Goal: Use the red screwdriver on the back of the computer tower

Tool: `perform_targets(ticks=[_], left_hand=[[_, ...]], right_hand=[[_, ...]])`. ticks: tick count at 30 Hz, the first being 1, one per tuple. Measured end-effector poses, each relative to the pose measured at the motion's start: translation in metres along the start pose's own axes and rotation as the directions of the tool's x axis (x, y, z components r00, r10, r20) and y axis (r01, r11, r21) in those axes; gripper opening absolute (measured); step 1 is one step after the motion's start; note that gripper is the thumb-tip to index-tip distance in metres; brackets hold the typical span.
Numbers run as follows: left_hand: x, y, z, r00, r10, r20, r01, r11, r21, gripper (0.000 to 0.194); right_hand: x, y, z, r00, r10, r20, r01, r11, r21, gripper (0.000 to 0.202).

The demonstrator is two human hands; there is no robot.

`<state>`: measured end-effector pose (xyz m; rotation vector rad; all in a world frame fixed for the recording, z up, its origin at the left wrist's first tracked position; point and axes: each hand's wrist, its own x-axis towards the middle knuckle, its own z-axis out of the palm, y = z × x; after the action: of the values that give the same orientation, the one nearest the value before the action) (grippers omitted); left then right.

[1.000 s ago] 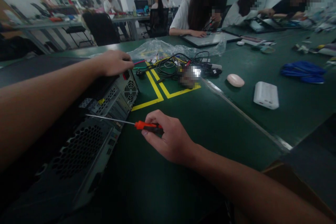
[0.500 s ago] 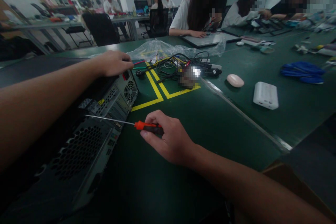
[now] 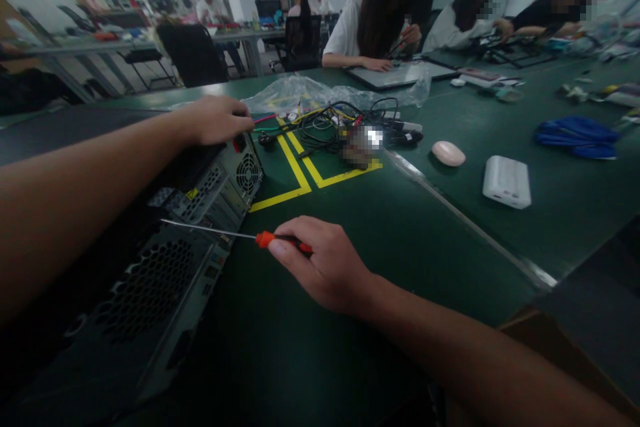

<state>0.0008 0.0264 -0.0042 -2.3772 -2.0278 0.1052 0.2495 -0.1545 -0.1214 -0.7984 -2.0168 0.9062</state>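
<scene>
At the left stands a dark computer case, its metal rear panel with honeycomb vents, ports and a fan grille turned toward the right. My left hand grips its upper far edge, the thumb showing and the other fingers partly hidden. In my right hand is a screwdriver with an orange and black handle, fingers wrapped round it. The long thin shaft points left across the rear panel. Its tip is near the panel's upper edge; whether it sits in a screw I cannot tell.
Tangled cables and clear plastic film lie beyond yellow tape lines on the green table. To the right are a pinkish oval object, a white box-shaped device and blue cloth. Several people work across the table.
My right hand's fingers have shifted round the screwdriver handle, which has turned in the grip. The tip has moved very slightly left. My left hand and the case look unchanged.
</scene>
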Motion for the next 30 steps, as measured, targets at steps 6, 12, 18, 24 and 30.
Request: perform_targets(ticks=[6,12,18,24,30], left_hand=[[0.0012,-0.0012,0.0,1.0,0.023,-0.007,-0.023,1.0,0.014,0.076],[0.0014,0.0002,0.0013,1.0,0.014,-0.012,-0.014,1.0,0.016,0.073],[0.0019,-0.0019,0.0008,1.0,0.007,-0.011,-0.007,1.0,0.008,0.075],[0.0026,-0.0028,0.0016,1.0,0.005,-0.006,-0.005,1.0,-0.003,0.075],[0.0021,-0.0037,0.0019,1.0,0.019,-0.014,-0.019,1.0,0.008,0.076]], right_hand=[[-0.0025,-0.0024,0.0015,0.998,0.05,0.03,-0.05,0.998,0.023,0.028],[-0.0031,-0.0004,0.0011,0.999,0.035,0.027,-0.034,0.999,-0.021,0.018],[-0.0026,0.0001,0.0,1.0,0.008,0.021,-0.008,1.0,-0.007,0.014],[-0.0022,0.0012,0.0,1.0,0.011,0.021,-0.011,1.0,-0.004,0.015],[-0.0027,-0.0013,-0.0017,0.999,0.013,0.035,-0.012,1.0,-0.005,0.014]])
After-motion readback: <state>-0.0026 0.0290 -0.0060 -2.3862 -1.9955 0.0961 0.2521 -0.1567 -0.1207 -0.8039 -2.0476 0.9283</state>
